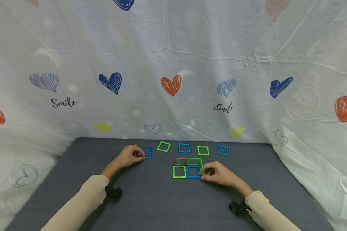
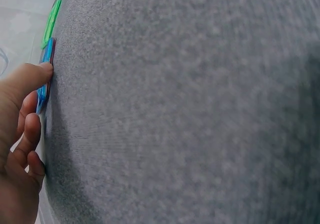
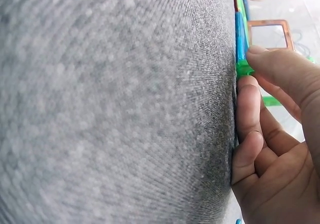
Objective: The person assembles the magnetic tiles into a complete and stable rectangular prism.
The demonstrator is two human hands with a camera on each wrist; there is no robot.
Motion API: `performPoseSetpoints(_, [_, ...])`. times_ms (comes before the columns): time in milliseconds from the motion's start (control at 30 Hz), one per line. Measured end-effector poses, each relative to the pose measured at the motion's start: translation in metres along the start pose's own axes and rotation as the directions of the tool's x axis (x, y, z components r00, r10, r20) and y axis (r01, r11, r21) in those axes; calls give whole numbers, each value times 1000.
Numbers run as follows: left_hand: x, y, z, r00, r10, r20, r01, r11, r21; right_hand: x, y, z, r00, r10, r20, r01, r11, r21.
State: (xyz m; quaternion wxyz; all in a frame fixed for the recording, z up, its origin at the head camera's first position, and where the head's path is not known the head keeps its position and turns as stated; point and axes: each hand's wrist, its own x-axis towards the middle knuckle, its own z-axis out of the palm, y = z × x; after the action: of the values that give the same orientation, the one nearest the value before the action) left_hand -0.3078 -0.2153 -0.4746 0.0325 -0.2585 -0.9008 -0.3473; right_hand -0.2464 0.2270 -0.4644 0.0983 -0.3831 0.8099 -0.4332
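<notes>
My left hand pinches the near left edge of a blue square magnetic tile at the back of the table. In the left wrist view the thumb lies on this blue tile, and a dark red edge shows beside it. My right hand holds a green upright tile at the right side of a tile structure. That structure has a light green tile and a blue tile in front, with a brown tile and a green tile behind. The right fingertips partly hide the green upright tile.
Along the back lie a tilted green tile, a blue tile, another green tile and another blue tile. A white curtain printed with hearts hangs behind the grey table.
</notes>
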Motion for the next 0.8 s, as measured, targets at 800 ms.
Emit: performPoseSetpoints(800, [-10,14,-24,999,30,-24,-29,999,32,0,8,0,1000,18,2,-18,999,-48])
